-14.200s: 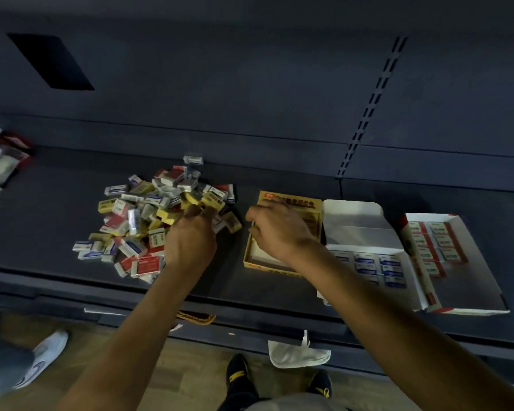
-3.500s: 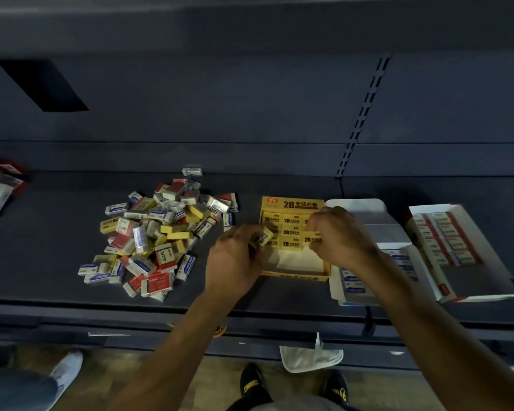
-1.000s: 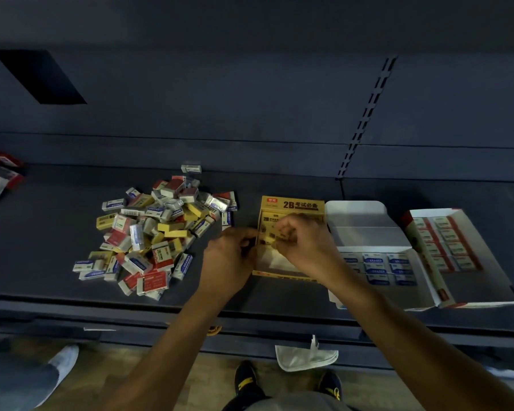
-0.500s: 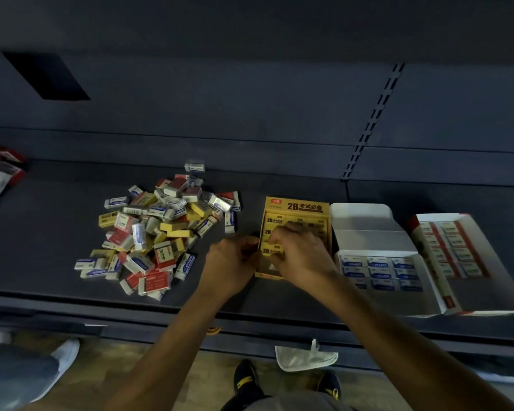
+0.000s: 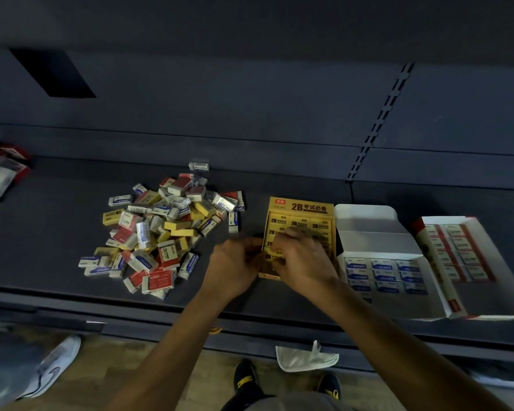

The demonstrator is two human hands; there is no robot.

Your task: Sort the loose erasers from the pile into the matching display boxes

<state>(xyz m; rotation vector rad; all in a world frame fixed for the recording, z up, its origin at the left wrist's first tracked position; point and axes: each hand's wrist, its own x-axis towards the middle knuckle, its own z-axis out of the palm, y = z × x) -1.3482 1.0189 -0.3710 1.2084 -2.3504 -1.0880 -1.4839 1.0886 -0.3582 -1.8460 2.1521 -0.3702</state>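
Both hands meet over the near-left corner of the yellow cardboard display box [image 5: 301, 207] on the dark matte shelf [image 5: 57, 232]. The left hand [image 5: 235, 262] curls at the box's left rim. The right hand [image 5: 304, 259] curls knuckles-up over the rows of yellow-sleeved erasers [image 5: 297, 223] inside. Blur hides whether either grips anything. To the left lies the loose pile of small rectangular erasers [image 5: 161, 232] in yellow, red and blue paper sleeves. To the right sit a white carton [image 5: 368, 223] of blue-labelled erasers and a red-trimmed white carton [image 5: 493, 298].
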